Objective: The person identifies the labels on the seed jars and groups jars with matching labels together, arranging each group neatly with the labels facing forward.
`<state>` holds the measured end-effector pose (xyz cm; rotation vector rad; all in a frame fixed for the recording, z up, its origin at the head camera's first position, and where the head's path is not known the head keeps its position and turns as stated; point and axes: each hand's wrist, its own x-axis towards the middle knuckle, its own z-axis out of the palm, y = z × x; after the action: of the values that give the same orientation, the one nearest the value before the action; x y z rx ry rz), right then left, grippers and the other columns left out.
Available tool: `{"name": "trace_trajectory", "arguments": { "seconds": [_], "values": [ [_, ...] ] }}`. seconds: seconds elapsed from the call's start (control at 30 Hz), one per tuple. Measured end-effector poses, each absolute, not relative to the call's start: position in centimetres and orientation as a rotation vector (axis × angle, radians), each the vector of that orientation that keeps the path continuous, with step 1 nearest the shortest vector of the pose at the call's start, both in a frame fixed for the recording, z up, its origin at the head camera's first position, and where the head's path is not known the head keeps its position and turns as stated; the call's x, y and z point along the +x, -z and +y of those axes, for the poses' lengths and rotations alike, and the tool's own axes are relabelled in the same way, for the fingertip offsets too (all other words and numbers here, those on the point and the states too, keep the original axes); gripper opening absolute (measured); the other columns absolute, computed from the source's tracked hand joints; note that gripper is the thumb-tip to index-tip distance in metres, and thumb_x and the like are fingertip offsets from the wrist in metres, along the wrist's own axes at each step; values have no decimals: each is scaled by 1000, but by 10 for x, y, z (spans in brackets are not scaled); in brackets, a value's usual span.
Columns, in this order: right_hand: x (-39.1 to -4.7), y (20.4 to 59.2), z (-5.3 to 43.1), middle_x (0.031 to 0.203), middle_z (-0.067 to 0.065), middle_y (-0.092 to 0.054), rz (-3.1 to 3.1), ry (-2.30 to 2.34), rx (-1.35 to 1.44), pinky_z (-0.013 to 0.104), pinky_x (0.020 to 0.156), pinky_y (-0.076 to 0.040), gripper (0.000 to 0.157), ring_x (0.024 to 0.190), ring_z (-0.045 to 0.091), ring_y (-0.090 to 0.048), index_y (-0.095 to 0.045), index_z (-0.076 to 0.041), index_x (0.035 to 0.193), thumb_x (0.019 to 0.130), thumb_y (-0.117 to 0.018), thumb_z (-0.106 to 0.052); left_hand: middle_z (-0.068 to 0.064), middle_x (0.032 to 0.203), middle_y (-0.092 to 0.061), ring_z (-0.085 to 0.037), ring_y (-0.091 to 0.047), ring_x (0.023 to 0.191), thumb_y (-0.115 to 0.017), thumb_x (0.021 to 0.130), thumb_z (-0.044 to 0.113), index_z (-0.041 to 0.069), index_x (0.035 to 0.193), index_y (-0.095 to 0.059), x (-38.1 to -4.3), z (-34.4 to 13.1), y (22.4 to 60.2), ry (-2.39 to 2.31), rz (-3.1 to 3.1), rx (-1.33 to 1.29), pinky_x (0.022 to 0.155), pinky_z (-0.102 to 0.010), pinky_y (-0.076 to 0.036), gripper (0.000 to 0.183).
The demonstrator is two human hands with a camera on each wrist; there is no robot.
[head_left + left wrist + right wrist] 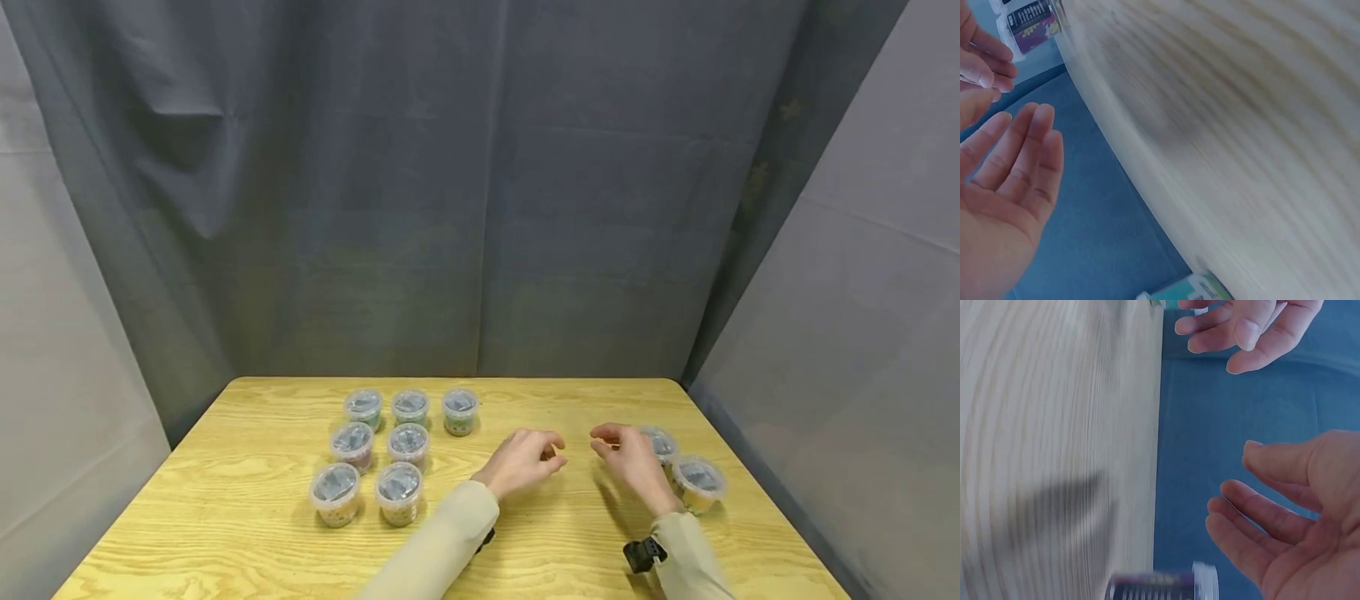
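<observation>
Over the middle of the table my left hand (523, 461) hovers with loosely bent fingers and nothing in its grasp. My right hand (632, 465) faces it across a gap, fingers also relaxed and holding nothing. Just beside the right hand stand two small clear lidded tubs, the farther tub (662, 443) partly hidden by that hand and the nearer tub (698, 483) with yellowish contents. In the right wrist view, a tub (1160, 587) with a dark label shows at the bottom edge. Left of the left hand, the closest tub (460, 412) has green contents.
Several more lidded tubs stand in loose rows on the left half of the wooden table (247, 492), among them a reddish tub (352, 446) and an orange tub (335, 494). A dark curtain (480, 208) hangs behind the table, with pale sheets at both sides.
</observation>
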<state>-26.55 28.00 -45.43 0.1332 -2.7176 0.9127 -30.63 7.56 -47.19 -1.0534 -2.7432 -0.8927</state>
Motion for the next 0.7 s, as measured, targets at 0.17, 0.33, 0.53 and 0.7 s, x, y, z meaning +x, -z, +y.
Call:
{"name": "trace_trajectory", "arguments": {
  "seconds": [0.17,0.33,0.53,0.7],
  "values": [
    [-264,452,299,107,20,-70,-2682,-853,76,46,76,-57,22,96,35,-66,-69,1,113,94,-64,-9,10,93,-71,3,-61,77,-63,96,33,20,120,-68,-310,95,471,827,-2752,-1070,67,-14,-50,27],
    [-260,450,317,108,24,-69,-2636,-827,-3,51,77,-55,25,95,39,-65,-68,3,115,95,-61,-9,4,109,-72,-2,-66,88,-63,96,35,23,134,-59,-311,114,474,761,-2762,-1066,70,-16,-52,41],
    [-260,450,337,125,34,-57,-2638,-739,-49,52,73,-51,40,95,46,-60,-58,6,129,93,-63,-11,4,133,-62,-8,-61,115,-65,95,33,25,144,-47,-308,134,475,728,-2793,-1056,90,-23,-54,53],
    [-259,452,349,127,37,-54,-2658,-706,-58,40,60,-46,51,76,34,-59,-53,11,132,90,-69,-13,6,147,-49,-13,-51,132,-64,95,35,26,150,-39,-302,151,477,684,-2837,-1073,104,-28,-48,62]
  ]
}}
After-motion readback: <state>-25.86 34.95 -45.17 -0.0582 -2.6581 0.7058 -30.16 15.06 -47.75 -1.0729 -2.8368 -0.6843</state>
